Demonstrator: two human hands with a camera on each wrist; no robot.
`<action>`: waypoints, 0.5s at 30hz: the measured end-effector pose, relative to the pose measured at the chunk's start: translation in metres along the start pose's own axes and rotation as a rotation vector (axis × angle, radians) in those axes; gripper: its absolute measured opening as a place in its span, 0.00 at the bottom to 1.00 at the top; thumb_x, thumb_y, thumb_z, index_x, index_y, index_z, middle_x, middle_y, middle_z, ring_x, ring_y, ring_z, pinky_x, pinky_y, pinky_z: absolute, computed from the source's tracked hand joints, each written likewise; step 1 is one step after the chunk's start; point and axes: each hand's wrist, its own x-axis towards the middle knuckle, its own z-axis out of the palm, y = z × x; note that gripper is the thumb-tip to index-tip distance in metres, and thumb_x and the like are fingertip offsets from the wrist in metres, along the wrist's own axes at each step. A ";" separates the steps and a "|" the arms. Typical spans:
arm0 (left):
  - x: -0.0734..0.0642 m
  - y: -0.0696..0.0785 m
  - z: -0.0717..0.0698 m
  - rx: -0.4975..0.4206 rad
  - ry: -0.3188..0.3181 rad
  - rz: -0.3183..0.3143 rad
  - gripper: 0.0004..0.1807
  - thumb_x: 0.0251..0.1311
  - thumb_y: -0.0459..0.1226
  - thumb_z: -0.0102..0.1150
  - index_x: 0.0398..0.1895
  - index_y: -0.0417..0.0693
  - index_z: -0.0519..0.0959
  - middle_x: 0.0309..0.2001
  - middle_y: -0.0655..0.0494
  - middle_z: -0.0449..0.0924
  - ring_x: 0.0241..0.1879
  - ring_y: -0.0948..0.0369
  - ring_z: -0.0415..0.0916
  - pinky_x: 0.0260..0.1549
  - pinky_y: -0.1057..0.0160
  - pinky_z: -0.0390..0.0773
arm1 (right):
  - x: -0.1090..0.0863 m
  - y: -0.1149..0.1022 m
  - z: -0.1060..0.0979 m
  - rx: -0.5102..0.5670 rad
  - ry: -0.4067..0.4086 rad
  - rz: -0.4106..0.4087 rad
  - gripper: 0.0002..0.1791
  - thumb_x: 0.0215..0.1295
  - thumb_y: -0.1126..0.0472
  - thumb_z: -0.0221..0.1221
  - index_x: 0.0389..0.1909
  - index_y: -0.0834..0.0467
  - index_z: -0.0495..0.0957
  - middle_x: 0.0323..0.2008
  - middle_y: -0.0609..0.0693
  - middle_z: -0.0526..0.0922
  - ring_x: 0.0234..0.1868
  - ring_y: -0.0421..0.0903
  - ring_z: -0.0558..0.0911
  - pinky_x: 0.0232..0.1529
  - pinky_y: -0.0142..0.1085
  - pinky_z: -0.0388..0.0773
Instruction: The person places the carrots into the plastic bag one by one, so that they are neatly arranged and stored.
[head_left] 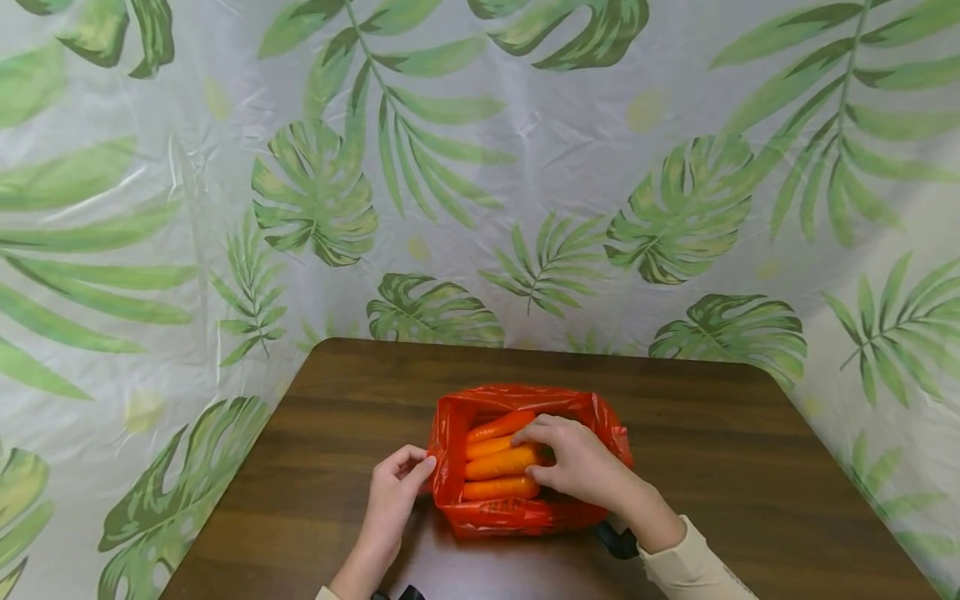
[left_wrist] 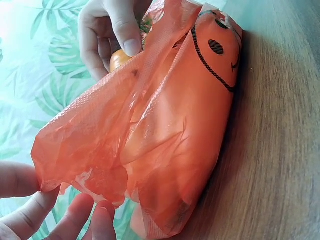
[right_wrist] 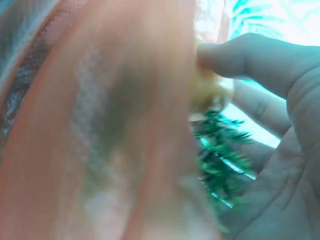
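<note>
A red plastic bag (head_left: 517, 523) lies wide-mouthed on the wooden table, and several orange carrots (head_left: 498, 463) rest side by side inside it. My left hand (head_left: 392, 498) pinches the bag's left rim between thumb and fingers; the left wrist view shows the film stretched from those fingertips. Reaching in from the right, my right hand (head_left: 583, 463) grips a carrot near its thick end. In the right wrist view, the thumb presses that carrot's end (right_wrist: 215, 95), and its green leafy top (right_wrist: 222, 150) hangs toward the palm. Blurred bag film hides the rest of it there.
The dark brown table (head_left: 360, 392) extends around the bag on all sides. A leaf-patterned sheet (head_left: 540, 167) hangs behind the table and along its sides. Black wrist straps (head_left: 618, 540) show at the wrists.
</note>
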 end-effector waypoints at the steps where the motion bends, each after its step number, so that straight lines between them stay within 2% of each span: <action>1: 0.000 0.000 0.000 0.000 0.001 -0.002 0.11 0.66 0.34 0.64 0.40 0.30 0.80 0.35 0.46 0.81 0.33 0.56 0.80 0.38 0.57 0.85 | 0.000 0.001 0.000 -0.010 0.000 -0.004 0.18 0.58 0.57 0.72 0.49 0.44 0.83 0.43 0.36 0.78 0.39 0.39 0.75 0.41 0.36 0.76; 10: 0.000 -0.001 0.000 -0.002 -0.006 0.007 0.11 0.66 0.34 0.63 0.40 0.30 0.80 0.35 0.46 0.81 0.33 0.57 0.80 0.37 0.57 0.85 | -0.003 0.002 -0.001 -0.014 0.036 -0.031 0.18 0.58 0.60 0.71 0.50 0.46 0.84 0.45 0.41 0.80 0.41 0.44 0.77 0.42 0.38 0.77; 15: 0.000 0.000 0.000 -0.009 -0.003 0.003 0.11 0.66 0.33 0.64 0.41 0.30 0.80 0.35 0.46 0.81 0.33 0.57 0.80 0.38 0.57 0.85 | -0.004 0.000 -0.006 -0.006 0.052 -0.017 0.17 0.59 0.60 0.71 0.50 0.44 0.84 0.47 0.38 0.79 0.45 0.42 0.79 0.45 0.39 0.79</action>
